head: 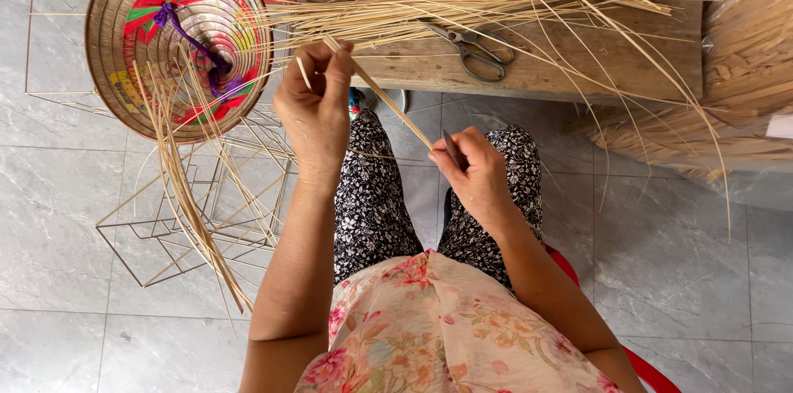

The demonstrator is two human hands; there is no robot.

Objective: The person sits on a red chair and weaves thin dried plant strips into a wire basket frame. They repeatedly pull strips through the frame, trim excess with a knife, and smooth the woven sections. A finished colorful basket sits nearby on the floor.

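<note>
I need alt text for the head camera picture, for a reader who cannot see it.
Seen from above, a seated person's left hand holds a thin bamboo strip while the right hand presses a small blade against it. Ahead, scissors and loose strips lie on a wooden bench; a cone hat sits at left.

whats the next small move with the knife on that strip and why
Probably draw the small blade a little further along the bamboo strip, toward the left hand. The right hand holds the blade against the strip's near end, and the left hand pinches the strip higher up, holding it taut between them, so a short shaving or splitting stroke looks set up.
</note>
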